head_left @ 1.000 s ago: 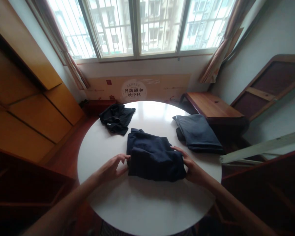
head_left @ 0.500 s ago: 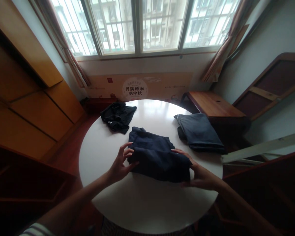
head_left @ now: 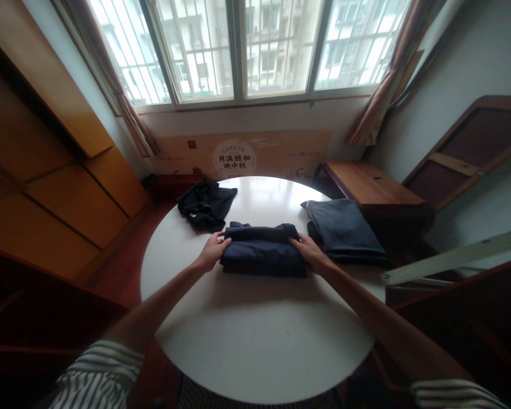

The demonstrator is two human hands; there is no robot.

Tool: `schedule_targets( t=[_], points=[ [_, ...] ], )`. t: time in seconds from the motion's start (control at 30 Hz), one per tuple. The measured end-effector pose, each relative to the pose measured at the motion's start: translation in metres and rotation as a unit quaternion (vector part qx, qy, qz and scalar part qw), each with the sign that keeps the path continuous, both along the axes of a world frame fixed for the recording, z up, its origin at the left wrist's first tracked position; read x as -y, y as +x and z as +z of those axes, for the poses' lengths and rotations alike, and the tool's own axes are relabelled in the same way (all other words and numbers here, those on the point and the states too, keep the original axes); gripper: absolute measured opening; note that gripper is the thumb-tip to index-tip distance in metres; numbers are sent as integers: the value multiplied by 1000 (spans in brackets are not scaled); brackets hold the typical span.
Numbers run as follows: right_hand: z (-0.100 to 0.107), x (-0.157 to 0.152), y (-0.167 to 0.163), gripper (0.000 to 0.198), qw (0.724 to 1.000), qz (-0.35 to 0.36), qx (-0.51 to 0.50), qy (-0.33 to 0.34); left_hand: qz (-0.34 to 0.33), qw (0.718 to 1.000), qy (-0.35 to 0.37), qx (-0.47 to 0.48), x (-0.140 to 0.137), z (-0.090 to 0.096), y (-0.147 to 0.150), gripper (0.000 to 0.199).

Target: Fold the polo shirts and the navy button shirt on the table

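Observation:
A dark navy garment [head_left: 262, 258], folded into a compact rectangle, lies near the middle of the round white table [head_left: 264, 341]. Its far part is doubled over into a raised band. My left hand [head_left: 213, 251] grips the left end of that band, thumb toward me. At the opposite end, my right hand [head_left: 311, 253] pinches the band's right corner. Fingers of both hands are partly hidden behind the cloth. Which kind of garment it is, I cannot tell.
Crumpled black clothing [head_left: 206, 205] lies at the table's far left. Folded dark grey-blue clothing [head_left: 344, 230] rests at the right edge. Beyond stands a low wooden table [head_left: 370, 182], with wooden cabinets [head_left: 68, 199] to the left and a window [head_left: 238, 51] ahead.
The navy garment has been folded over away from me into a narrower bundle. Both hands moved farther forward, the right one also leftward, and now grip its far ends.

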State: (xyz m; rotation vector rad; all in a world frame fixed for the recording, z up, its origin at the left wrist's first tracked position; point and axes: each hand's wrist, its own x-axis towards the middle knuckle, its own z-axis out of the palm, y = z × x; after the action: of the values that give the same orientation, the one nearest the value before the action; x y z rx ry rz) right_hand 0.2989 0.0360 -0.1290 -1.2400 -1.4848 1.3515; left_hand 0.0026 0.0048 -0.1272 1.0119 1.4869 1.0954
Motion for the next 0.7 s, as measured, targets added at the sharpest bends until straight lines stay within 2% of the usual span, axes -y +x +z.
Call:
schedule_targets(
  t=[0.07,0.1,0.17,0.2,0.27,0.33,0.37,0.43,0.47,0.57,0.63,0.7],
  points=[
    [-1,-3,4,54,999,-13,32,9,7,993,35,-115,1,6,-3,54],
    [1,-3,5,54,999,-24,46,12,16,978,80,-190,2,12,-3,52],
    [11,1,4,59,991,-67,101,62,12,922,208,-326,6,27,2,42],
    [17,4,0,62,978,-87,148,115,-18,886,272,-374,7,34,8,37],
    [30,12,-13,63,927,-77,263,257,-126,823,346,-433,6,42,22,35],
    [35,20,-30,60,859,16,362,361,-242,782,321,-477,0,41,34,40],
    [33,23,-38,60,838,73,393,372,-280,769,285,-499,-5,36,37,43],
    [23,25,-47,64,814,149,444,344,-312,760,210,-531,-16,21,35,48],
    [15,25,-48,67,808,159,468,320,-313,761,184,-538,-21,14,31,51],
    [-6,25,-36,75,800,131,519,271,-292,775,152,-540,-31,-2,12,53],
    [-13,26,-25,81,799,105,532,260,-282,781,139,-540,-33,-3,2,52],
    [-14,28,-17,87,796,91,541,255,-266,780,138,-549,-31,5,0,49]
  ],
)
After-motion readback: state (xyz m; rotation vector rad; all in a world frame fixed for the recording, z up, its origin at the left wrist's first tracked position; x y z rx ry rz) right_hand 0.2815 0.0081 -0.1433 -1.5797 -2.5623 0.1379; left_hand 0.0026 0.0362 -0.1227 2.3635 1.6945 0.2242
